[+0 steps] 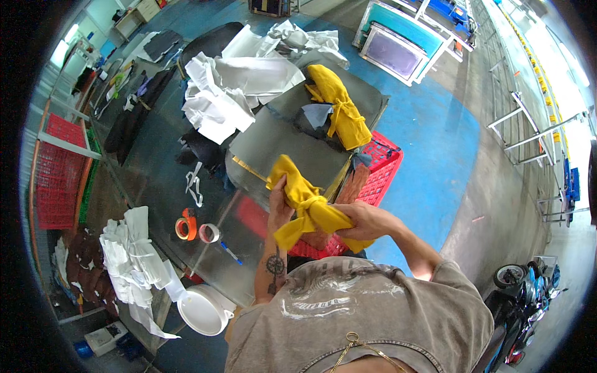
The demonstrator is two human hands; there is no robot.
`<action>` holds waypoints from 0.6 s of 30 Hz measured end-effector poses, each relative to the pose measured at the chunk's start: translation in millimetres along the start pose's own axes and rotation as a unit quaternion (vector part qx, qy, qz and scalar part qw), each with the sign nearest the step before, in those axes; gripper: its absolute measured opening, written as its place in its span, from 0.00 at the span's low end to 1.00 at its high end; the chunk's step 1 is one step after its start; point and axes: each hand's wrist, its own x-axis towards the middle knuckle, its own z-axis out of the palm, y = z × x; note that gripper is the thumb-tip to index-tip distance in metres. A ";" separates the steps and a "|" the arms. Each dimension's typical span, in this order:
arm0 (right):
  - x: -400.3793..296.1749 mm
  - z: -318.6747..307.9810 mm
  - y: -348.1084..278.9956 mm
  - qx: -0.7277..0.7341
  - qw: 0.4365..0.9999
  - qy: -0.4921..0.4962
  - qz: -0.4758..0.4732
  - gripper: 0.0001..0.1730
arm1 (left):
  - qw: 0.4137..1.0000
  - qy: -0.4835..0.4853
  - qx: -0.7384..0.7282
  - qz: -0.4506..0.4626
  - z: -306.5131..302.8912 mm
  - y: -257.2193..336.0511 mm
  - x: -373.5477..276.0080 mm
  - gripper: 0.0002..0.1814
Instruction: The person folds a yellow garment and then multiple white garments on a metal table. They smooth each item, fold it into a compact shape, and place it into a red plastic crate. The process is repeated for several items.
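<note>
Between my hands is a bundle of yellow cloth (298,189), cinched at its middle by a knotted yellow strip. My left hand (280,199) grips its left side. The right end is in the grasp of my right hand (361,219), and a yellow flap hangs below it. A second tied yellow bundle (343,112) lies on the far right part of the dark grey table (298,144). Beside that bundle rests a grey-blue cloth piece (318,115). Under my hands stands a red plastic crate (389,168) holding a brown bundle (353,184).
Crumpled white sheets (261,74) cover the table's far left. At left lie an orange tape dispenser (186,224), a tape roll (209,233), a blue pen (232,253) and a white strip (194,184). A white bucket (205,312) stands near my left side. Framed screens (396,46) lean beyond the table.
</note>
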 end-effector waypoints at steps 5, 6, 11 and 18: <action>-38.4 -45.9 0.2 0.220 0.963 0.147 0.057 0.22 | 0.996 -0.042 -0.008 -0.081 24.7 -11.0 38.8 0.24; -32.5 -61.7 0.2 0.203 0.962 0.178 0.044 0.20 | 0.993 -0.078 -0.004 -0.092 31.2 -7.2 38.4 0.25; 31.6 -157.4 14.3 0.185 0.934 0.300 -0.056 0.18 | 0.999 0.027 0.034 -0.009 71.7 -4.0 19.7 0.25; 92.0 -239.4 56.3 0.142 0.902 0.367 -0.177 0.23 | 0.995 0.054 0.049 0.063 -3.6 -8.5 -82.5 0.23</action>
